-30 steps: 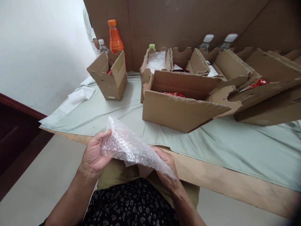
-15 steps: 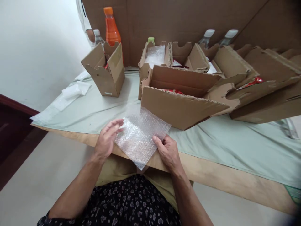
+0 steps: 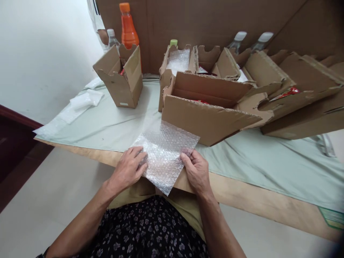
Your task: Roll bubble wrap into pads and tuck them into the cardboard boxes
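A clear sheet of bubble wrap (image 3: 163, 152) lies at the front edge of the table, one corner hanging over it. My right hand (image 3: 197, 170) pinches its right side between thumb and fingers. On the sheet's left side rests my left hand (image 3: 130, 165), palm down, with its fingers slightly apart and not gripping. Just behind the sheet stands a long open cardboard box (image 3: 209, 122) with something red inside.
A small cardboard box (image 3: 123, 86) stands at the back left before an orange bottle (image 3: 129, 32). More open boxes (image 3: 268, 73) line the back right. Folded bubble wrap (image 3: 86, 100) lies on the left of the green cloth (image 3: 113, 129).
My left hand has turned palm down and come onto the sheet's left side. The sheet and my right hand have shifted slightly to the right.
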Demonstrator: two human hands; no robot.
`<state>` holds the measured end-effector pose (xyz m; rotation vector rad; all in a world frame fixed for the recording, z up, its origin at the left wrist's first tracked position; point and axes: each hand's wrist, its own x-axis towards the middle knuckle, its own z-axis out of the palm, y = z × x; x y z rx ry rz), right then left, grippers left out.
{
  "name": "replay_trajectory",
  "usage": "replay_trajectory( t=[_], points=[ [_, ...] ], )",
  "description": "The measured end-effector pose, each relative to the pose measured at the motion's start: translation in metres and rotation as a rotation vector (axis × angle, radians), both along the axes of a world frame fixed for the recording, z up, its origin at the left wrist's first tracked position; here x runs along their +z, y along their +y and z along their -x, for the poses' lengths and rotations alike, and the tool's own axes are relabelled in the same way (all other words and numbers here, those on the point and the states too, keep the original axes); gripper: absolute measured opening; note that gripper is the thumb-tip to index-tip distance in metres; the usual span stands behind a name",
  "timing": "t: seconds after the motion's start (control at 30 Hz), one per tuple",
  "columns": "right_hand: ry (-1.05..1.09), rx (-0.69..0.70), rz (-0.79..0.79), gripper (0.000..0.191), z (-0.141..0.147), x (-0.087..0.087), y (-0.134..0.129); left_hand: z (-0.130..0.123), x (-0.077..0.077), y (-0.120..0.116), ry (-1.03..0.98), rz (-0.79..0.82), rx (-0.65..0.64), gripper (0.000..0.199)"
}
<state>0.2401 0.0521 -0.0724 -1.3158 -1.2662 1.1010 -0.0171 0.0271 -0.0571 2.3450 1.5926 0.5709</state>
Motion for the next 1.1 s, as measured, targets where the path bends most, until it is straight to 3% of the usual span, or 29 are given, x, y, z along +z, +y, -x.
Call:
replay_trajectory(
  t=[0.1, 0.23, 0.37, 0.5, 0.6, 0.73, 0.9, 1.0, 1.1],
  points=[
    [-0.131, -0.071, -0.064, 0.032, -0.007, 0.003, -0.004, 0.005, 0.014, -0.008, -0.011, 0.068, -0.033, 0.027],
    [-0.490, -0.250, -0.352, 0.038, -0.011, 0.014, -0.016, 0.005, 0.024, -0.011, -0.060, 0.025, 0.012, 0.027],
    [-0.670, -0.152, -0.565, 0.048, 0.011, 0.018, -0.025, -0.010, 0.020, 0.000, -0.043, -0.053, -0.010, 0.031],
    [-0.866, 0.204, -0.481, 0.049, 0.036, 0.002, -0.022, -0.022, 0.000, 0.020, 0.002, 0.001, -0.100, 0.043],
    [-0.995, 0.338, -0.405, 0.049, 0.030, -0.013, -0.018, -0.014, -0.015, 0.028, 0.045, 0.098, -0.127, 0.051],
    [-1.061, 0.286, -0.417, 0.047, -0.007, -0.020, -0.024, 0.011, -0.019, 0.020, 0.045, 0.128, -0.068, 0.055],
    [-1.032, 0.143, -0.506, 0.051, -0.047, -0.011, -0.054, 0.034, -0.012, -0.003, -0.021, 0.092, -0.009, 0.052],
    [-1.008, 0.221, -0.525, 0.060, -0.046, -0.005, -0.075, 0.038, -0.012, -0.010, -0.090, 0.099, -0.037, 0.052],
    [-1.062, 0.313, -0.554, 0.060, -0.028, -0.006, -0.086, 0.038, -0.013, -0.008, -0.136, 0.109, -0.067, 0.052]
  ],
)
